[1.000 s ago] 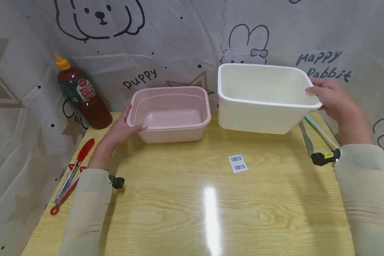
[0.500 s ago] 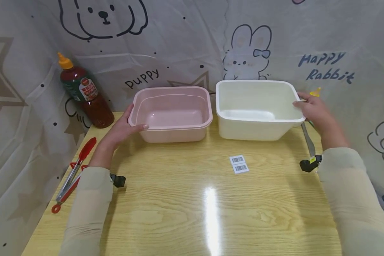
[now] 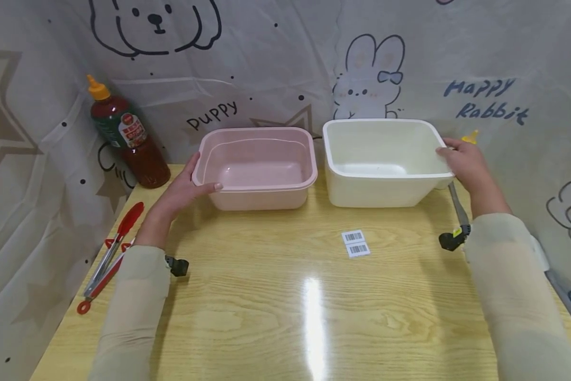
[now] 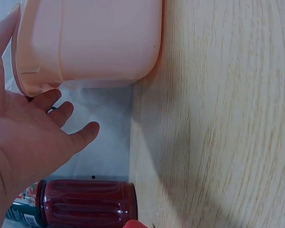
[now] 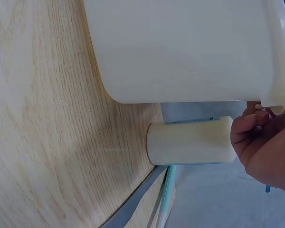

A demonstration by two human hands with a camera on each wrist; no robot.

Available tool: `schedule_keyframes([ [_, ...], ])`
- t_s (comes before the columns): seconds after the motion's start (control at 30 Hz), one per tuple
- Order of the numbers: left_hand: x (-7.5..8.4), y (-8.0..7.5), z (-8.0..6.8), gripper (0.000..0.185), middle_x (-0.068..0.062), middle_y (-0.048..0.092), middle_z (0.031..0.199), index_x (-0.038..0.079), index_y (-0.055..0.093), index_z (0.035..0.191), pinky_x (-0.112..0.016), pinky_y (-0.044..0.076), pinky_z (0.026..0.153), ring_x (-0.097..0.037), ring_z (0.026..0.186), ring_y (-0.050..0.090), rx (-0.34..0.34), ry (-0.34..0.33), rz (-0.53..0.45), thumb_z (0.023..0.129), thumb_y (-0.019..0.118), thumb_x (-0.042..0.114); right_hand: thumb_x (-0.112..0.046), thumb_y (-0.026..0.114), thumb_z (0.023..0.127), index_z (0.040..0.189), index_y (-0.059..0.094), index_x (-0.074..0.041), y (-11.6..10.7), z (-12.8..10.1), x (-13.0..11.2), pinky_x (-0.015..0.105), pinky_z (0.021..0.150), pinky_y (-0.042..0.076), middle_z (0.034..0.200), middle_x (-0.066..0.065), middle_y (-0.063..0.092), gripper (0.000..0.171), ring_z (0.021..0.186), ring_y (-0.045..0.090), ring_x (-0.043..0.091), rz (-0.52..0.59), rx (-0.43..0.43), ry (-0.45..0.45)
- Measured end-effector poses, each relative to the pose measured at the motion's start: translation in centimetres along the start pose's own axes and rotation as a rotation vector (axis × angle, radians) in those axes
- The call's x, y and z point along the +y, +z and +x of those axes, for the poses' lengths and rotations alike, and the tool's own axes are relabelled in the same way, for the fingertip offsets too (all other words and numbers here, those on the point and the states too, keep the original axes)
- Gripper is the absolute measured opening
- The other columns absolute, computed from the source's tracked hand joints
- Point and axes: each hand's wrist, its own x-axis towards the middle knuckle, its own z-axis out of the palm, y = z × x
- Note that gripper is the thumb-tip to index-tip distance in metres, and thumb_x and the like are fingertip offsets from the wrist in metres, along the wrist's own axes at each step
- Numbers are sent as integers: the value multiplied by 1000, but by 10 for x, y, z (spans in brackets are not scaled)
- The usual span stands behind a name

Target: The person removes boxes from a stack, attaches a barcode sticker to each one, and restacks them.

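Observation:
A pink plastic basin (image 3: 259, 200) stands upright at the back of the wooden table. My left hand (image 3: 180, 185) holds its left end, thumb on the front rim; the left wrist view shows the fingers (image 4: 52, 102) at the rim's underside, some of them off the wall. To its right, a small gap away, stands a larger white plastic bin (image 3: 373, 191). My right hand (image 3: 468, 161) grips the bin's right rim, with the thumb on top and the fingers curled beneath in the right wrist view. Both insides show nothing in them.
A red sauce bottle (image 3: 135, 140) and red-tipped tongs (image 3: 106, 264) are at the left. A barcode label (image 3: 355, 243) lies mid-table. Beside the bin are a cream cylindrical container (image 5: 190, 142), a grey flat-bladed tool (image 5: 133, 202) and a pale green stick (image 5: 167, 194).
My right hand has brought the raised, tilted white bin down to the table and slightly left, its end now nearer the pink basin. My left hand has kept its hold.

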Motion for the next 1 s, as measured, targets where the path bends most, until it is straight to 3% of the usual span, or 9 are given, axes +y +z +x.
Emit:
schedule_keyframes([
  [0.13,3,1,-2,113,-2,8,173,36,-6,163,-65,13,124,-34,158,15,-4,-5,-15,88,78,39,-47,36,106,157,32,-2,0,-2,-1,30,79,48,142,31,50,68,81,55,3,-31,-25,18],
  [0.43,1,2,2,112,-2,7,173,36,-5,163,-65,12,124,-34,158,14,-1,21,-38,88,78,38,-45,34,107,156,32,3,-1,-2,-4,21,67,47,137,32,52,69,73,55,-1,-31,-39,0],
  [0.57,-2,4,6,114,-1,10,172,39,-4,162,-65,15,124,-34,157,18,6,51,-35,85,79,45,-53,34,106,157,29,1,-4,-3,-3,22,66,50,128,25,57,75,75,57,2,-30,-81,9],
  [0.7,-4,8,8,115,2,11,172,45,-3,161,-65,18,123,-34,156,21,21,64,-38,83,81,49,-62,32,104,158,26,1,-11,-6,1,24,67,54,110,9,62,83,75,58,2,-47,-141,-43],
  [0.8,-4,9,7,114,4,10,172,48,-2,160,-66,19,122,-34,156,20,27,62,-32,82,81,51,-61,28,104,159,23,1,-16,-10,3,22,68,55,118,16,61,83,78,58,0,-67,-168,-85],
  [0.87,-4,10,6,113,4,10,172,49,-2,160,-67,20,121,-34,157,20,28,62,-28,82,80,52,-60,26,105,161,19,-1,-18,-16,3,27,75,58,133,26,55,82,89,62,8,-68,-169,-82],
  [0.93,-3,10,5,113,4,11,172,49,-1,160,-67,20,121,-35,156,21,26,63,-27,82,80,52,-60,24,105,162,14,-3,-21,-22,3,40,88,58,147,33,42,81,106,62,26,-70,-149,-76],
  [1.0,-1,11,5,112,3,11,172,49,-1,160,-67,21,121,-35,156,21,24,61,-28,82,80,52,-59,23,105,163,9,-5,-23,-29,1,58,103,48,155,36,32,80,126,50,46,-90,-108,-64],
])
